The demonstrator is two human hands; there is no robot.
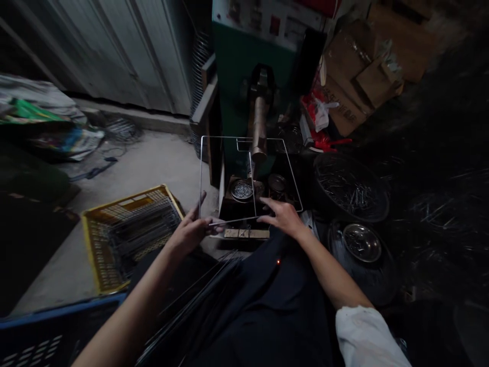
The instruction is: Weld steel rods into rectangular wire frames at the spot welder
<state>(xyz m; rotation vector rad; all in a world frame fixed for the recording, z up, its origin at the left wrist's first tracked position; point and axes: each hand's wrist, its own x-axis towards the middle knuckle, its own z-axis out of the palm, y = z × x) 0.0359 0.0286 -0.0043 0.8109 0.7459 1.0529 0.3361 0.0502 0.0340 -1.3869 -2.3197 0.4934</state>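
Observation:
A thin rectangular wire frame (200,173) with a cross wire down its middle is in front of the green machine (237,76). My left hand (191,227) grips its near left corner, fingers closed around the wire. With thumb and fingers, my right hand (284,216) pinches the near side where the cross wire meets it. The machine's copper-coloured electrode arm (260,127) reaches over the frame's far side. Below the frame sits a small round dish (242,190) of tiny metal pieces. A glowing orange spark (278,262) shows over the dark clothing on my lap.
A yellow crate (89,244) holding wire pieces stands left, with a blue crate (64,308) nearer. Several long wires (191,295) lie across my lap. At right are a large basin (351,191) of short wires and a metal bowl (362,243). Cardboard boxes (355,86) stand behind.

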